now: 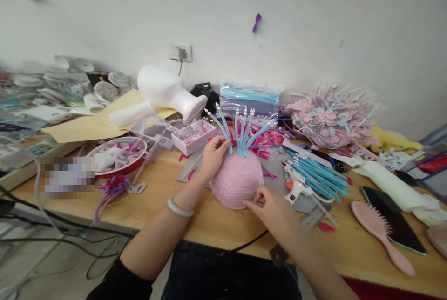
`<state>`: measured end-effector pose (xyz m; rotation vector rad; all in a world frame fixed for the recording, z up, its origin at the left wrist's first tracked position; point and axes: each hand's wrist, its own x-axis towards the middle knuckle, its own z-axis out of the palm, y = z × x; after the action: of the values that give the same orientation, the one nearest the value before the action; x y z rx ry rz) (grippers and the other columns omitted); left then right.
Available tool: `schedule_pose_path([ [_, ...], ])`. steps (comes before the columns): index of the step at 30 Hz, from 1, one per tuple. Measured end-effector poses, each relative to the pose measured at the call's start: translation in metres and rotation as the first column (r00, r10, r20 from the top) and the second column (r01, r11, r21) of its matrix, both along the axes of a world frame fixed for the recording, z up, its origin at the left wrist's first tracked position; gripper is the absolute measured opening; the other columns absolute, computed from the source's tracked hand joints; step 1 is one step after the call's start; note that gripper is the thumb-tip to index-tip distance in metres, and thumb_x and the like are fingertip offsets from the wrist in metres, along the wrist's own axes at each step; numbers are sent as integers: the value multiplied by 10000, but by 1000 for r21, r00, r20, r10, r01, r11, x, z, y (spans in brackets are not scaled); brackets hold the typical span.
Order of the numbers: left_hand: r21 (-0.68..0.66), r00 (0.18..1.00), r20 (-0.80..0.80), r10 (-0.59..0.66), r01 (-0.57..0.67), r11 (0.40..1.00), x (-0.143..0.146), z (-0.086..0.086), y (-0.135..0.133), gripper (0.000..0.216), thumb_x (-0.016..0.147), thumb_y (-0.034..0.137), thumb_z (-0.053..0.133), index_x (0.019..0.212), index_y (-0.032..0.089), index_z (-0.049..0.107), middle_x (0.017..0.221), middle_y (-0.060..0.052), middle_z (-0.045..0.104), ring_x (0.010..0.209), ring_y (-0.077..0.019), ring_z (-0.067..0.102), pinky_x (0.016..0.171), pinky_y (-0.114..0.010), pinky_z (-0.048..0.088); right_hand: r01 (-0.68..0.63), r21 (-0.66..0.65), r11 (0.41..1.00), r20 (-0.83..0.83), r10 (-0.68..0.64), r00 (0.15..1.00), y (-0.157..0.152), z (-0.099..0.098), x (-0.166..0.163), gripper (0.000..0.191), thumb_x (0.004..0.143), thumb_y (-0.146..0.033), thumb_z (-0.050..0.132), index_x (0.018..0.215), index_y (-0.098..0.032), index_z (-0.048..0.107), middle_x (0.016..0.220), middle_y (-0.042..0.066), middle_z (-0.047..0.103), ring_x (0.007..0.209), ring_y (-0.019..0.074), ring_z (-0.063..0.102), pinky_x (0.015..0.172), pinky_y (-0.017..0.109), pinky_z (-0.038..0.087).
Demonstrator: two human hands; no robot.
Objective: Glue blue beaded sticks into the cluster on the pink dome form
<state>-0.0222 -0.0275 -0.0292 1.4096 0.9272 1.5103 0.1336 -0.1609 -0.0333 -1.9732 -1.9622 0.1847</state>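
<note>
A pink dome with a ribbed surface (237,181) sits on the table in front of me. Several light-blue pipe-cleaner stems (242,137) tipped with white beads fan out upward from its top. My left hand (214,155) is at the dome's upper left, thumb and fingers pinched on the leftmost blue stem near its base. My right hand (274,204) is at the lower right of the dome, thumb and forefinger against its edge. A white glue gun (296,190) with an orange part lies right of the dome, beside a bundle of blue beaded stems (317,174).
Behind the dome stand a pink box (190,144), a white foam head (164,88) and a packet of blue stems (249,97). A red-rimmed bowl (139,163) is left. A pink hairbrush (380,235) and a black tablet (401,225) lie right. Cables (70,230) hang at the front left.
</note>
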Motion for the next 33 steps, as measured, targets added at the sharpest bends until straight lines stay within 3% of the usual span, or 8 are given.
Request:
schedule_pose_path([
  [4,-26,1000,7,-13,13,1000,1,-1,2,152,732,308,561,698,162,534,643,34,514,603,-94,447,613,-214,349,-15,-31,999,63,17,998,14,1,-11,227,732,-375,614,647,-196,503,661,-17,595,589,130,530,498,242,217],
  [15,39,998,-14,67,-66,997,41,-3,32,127,752,280,525,705,163,535,655,28,533,628,-101,469,638,-216,362,150,-81,985,146,-137,980,52,9,16,188,795,-380,548,727,-206,566,755,23,662,702,162,596,508,239,239],
  [19,39,995,-22,102,-101,994,46,-1,36,132,757,271,508,679,166,515,642,32,515,629,-103,462,642,-214,365,125,-160,979,199,-92,976,47,17,38,317,844,-407,439,681,-194,607,730,78,674,673,188,612,512,253,291],
  [22,28,989,-16,148,-147,989,44,-2,33,135,759,277,507,679,168,509,643,32,508,639,-107,463,654,-216,369,250,-228,941,262,-188,946,29,16,66,426,844,-431,395,569,-182,605,680,131,670,639,221,618,523,277,342],
  [25,17,987,-3,158,-158,987,42,-4,31,130,758,281,507,691,170,511,656,29,515,651,-112,469,659,-219,373,324,-287,902,216,-269,939,17,7,86,503,841,-499,346,558,-183,615,648,144,665,632,240,626,550,303,387],
  [29,18,984,-59,166,-165,986,40,-9,28,122,751,280,514,696,171,520,661,25,523,655,-118,469,644,-222,368,369,-335,867,158,-334,929,20,3,89,591,816,-590,283,507,-189,587,641,141,656,656,254,630,575,325,408],
  [33,33,976,-100,194,-191,981,38,-15,26,112,744,269,518,686,174,515,649,29,518,648,-119,467,635,-222,362,305,-406,862,-12,-338,941,25,2,90,559,771,-624,341,449,-201,514,531,81,626,501,185,586,501,276,384],
])
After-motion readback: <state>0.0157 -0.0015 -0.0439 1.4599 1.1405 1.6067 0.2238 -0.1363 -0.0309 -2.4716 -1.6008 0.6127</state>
